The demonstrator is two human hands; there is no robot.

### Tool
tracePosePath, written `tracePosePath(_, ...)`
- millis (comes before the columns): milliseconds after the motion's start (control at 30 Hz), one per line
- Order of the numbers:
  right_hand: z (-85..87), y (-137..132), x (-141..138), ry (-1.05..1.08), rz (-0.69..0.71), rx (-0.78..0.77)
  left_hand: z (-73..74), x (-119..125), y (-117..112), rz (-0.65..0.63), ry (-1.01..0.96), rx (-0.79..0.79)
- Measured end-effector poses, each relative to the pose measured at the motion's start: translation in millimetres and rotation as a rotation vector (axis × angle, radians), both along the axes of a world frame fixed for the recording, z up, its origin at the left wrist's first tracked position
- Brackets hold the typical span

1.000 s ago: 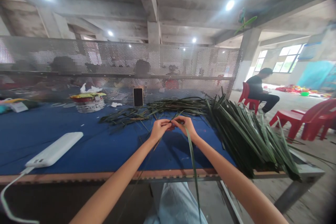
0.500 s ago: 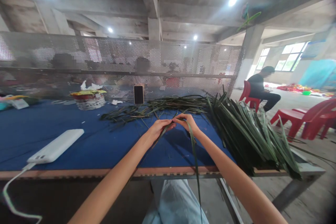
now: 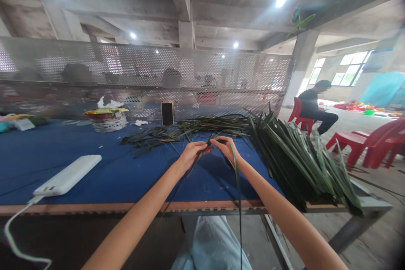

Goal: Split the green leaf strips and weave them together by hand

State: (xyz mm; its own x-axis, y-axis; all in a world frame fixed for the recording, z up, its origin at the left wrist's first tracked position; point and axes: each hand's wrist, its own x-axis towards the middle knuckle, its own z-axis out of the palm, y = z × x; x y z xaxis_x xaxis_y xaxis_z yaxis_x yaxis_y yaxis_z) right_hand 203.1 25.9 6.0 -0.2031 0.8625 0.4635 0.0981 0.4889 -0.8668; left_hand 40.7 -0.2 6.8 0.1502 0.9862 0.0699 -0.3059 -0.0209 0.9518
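Observation:
Above the blue tabletop, my left hand (image 3: 192, 154) and my right hand (image 3: 226, 148) meet fingertip to fingertip. Both pinch long green leaf strips (image 3: 238, 183) where they come together in a small dark fold. One strip runs over the right hand and hangs past the table's front edge toward my lap. Another trails down beside the left wrist. The exact fold between the fingertips is too small to make out. Behind the hands lies a loose heap of thin leaf strips (image 3: 218, 125), and to the right a thick stack of broad green leaves (image 3: 294, 160).
On the blue table (image 3: 126, 177) are a white power bank (image 3: 68, 175) with a cable, a white woven basket (image 3: 109, 121) and an upright phone (image 3: 167, 114). A perforated metal screen (image 3: 142, 63) stands behind. Red chairs (image 3: 367, 143) and a seated person (image 3: 316, 103) are at right.
My right hand has shifted slightly to the right, its fingertips a little apart from the left's. The hanging strip has moved with it. My left hand stays nearly in place.

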Motion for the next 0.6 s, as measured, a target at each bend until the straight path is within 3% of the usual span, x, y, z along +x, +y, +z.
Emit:
tracePosePath(233,2.1,-6,-1,-0.081,0.082,0.033,0.2,5,-3,0.188,0.151,0.154)
tracePosePath(367,3.6,-8,-1,-0.081,0.063,0.083,0.0,5,-4,0.207,0.220,0.208)
tracePosePath(600,1.3,-3,-1,-0.100,0.072,0.085,-2.7,7,-13,0.297,0.439,0.453)
